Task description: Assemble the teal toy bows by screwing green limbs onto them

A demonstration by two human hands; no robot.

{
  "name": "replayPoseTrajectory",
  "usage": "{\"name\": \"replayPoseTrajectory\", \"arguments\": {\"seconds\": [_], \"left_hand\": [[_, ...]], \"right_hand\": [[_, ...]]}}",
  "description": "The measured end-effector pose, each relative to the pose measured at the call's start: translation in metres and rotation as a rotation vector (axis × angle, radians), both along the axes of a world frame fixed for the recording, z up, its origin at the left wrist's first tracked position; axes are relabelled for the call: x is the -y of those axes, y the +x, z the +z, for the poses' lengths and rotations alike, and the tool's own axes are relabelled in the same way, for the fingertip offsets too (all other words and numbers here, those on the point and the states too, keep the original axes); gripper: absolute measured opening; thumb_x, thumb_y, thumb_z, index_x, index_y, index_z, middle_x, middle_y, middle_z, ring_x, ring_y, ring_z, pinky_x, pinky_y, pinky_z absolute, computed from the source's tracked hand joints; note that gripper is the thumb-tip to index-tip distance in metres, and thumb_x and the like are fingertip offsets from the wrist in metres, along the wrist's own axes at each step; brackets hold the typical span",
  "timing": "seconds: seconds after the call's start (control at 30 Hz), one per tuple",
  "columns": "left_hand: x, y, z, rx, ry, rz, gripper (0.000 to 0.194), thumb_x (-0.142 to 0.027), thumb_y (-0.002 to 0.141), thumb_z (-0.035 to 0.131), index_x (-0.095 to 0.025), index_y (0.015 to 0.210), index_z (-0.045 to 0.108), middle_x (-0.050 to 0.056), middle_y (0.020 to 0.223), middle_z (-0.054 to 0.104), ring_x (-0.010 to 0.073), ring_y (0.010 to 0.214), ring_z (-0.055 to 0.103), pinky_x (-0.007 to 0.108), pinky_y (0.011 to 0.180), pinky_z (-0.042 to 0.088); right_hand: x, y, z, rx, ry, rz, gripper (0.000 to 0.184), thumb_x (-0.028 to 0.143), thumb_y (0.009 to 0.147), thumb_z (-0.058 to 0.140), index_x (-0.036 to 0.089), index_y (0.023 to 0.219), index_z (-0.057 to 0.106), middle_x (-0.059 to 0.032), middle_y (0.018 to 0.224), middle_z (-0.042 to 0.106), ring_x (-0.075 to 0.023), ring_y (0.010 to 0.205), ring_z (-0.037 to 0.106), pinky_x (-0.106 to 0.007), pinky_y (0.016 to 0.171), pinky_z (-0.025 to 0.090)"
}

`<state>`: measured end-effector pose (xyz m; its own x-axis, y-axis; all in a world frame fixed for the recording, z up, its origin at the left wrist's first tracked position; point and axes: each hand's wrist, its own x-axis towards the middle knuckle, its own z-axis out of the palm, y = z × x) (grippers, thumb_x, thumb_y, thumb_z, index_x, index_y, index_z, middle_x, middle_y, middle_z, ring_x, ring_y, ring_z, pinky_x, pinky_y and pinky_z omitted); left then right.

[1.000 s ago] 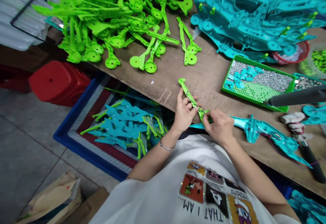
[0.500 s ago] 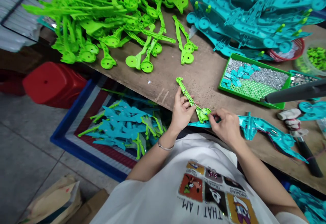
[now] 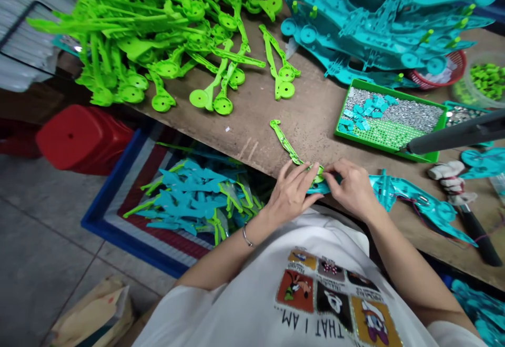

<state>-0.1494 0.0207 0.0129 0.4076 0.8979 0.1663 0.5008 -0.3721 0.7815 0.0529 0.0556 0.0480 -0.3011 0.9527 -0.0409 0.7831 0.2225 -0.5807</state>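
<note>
A long bright green plastic arm (image 3: 284, 140) with a round cup end lies on the table in front of me, pointing away to the upper left. My left hand (image 3: 292, 190) lies over its lower part with fingers stretched out and thumb apart, hiding much of the cup end. At the cup's right edge, the fingertips of my right hand (image 3: 350, 186) are pinched together; whatever they hold is hidden. Beneath both hands runs a turquoise plastic shell (image 3: 418, 207), its right half showing a thin dark red wire.
Green arms (image 3: 165, 36) are heaped at back left, turquoise shells (image 3: 366, 31) stacked at back right. A green tray (image 3: 374, 146) holds small metal pieces and turquoise bits. A grey tool (image 3: 453, 136) juts over it. A black-handled tool (image 3: 479, 239) lies right; a blue-rimmed crate (image 3: 114, 244) stands below left.
My left hand has gone from holding the green arm from below to lying across its cup end. The green arm now sits lower on the shell. My right hand stays pinched at the cup's edge.
</note>
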Motion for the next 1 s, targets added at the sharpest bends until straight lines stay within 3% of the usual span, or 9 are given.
{"name": "replayPoseTrajectory", "arguments": {"seconds": [0.1,0.27,0.4,0.53,0.7,1.0], "left_hand": [[-0.002,-0.001,-0.002,-0.066,0.027,-0.023,0.062,-0.042,0.094,0.067,-0.023,0.151,0.048,0.015,0.141,0.064,0.0337,0.144,0.049,0.059,0.126,0.015],[-0.001,0.0,0.001,-0.248,0.194,-0.056,0.054,-0.042,0.099,0.061,-0.024,0.148,0.05,0.014,0.139,0.066,0.0324,0.143,0.05,0.053,0.12,0.026],[0.001,0.004,0.011,-0.477,0.238,-0.082,0.047,-0.041,0.103,0.053,-0.023,0.147,0.052,0.012,0.141,0.064,0.0314,0.143,0.047,0.049,0.112,0.035],[0.002,0.011,0.025,-0.652,0.217,-0.089,0.048,-0.041,0.105,0.048,-0.026,0.15,0.049,0.012,0.139,0.062,0.0303,0.142,0.045,0.048,0.106,0.039],[0.001,0.018,0.036,-0.732,0.18,-0.105,0.047,-0.038,0.105,0.046,-0.03,0.151,0.047,0.012,0.137,0.061,0.0308,0.143,0.044,0.049,0.104,0.039],[0.002,0.026,0.045,-0.789,0.131,-0.116,0.047,-0.032,0.105,0.045,-0.031,0.151,0.046,0.013,0.133,0.061,0.033,0.142,0.044,0.052,0.105,0.038]], "right_hand": [[0.001,0.011,-0.003,-0.019,0.044,0.019,0.014,0.025,0.095,0.057,0.02,0.093,0.07,-0.0069,0.091,0.072,-0.0214,0.083,0.068,-0.032,0.076,0.047],[0.004,0.01,-0.008,0.104,0.073,-0.069,0.014,0.027,0.093,0.059,0.019,0.087,0.068,-0.0063,0.085,0.069,-0.0212,0.078,0.065,-0.031,0.069,0.043],[0.006,0.009,0.0,0.193,0.06,0.011,0.018,0.026,0.093,0.055,0.019,0.089,0.071,-0.0058,0.089,0.068,-0.018,0.071,0.06,-0.031,0.062,0.037],[0.008,0.015,0.009,0.176,0.022,0.073,0.024,0.022,0.094,0.053,0.02,0.101,0.076,-0.007,0.098,0.064,-0.0172,0.075,0.061,-0.03,0.064,0.04],[0.015,0.023,0.01,0.116,-0.066,0.13,0.03,0.014,0.095,0.048,0.019,0.108,0.074,-0.0072,0.095,0.062,-0.0184,0.082,0.062,-0.03,0.073,0.046],[0.006,0.041,0.003,-0.037,-0.005,0.187,0.017,0.016,0.1,0.048,0.017,0.106,0.064,-0.009,0.098,0.066,-0.0218,0.091,0.064,-0.033,0.081,0.049]]}}
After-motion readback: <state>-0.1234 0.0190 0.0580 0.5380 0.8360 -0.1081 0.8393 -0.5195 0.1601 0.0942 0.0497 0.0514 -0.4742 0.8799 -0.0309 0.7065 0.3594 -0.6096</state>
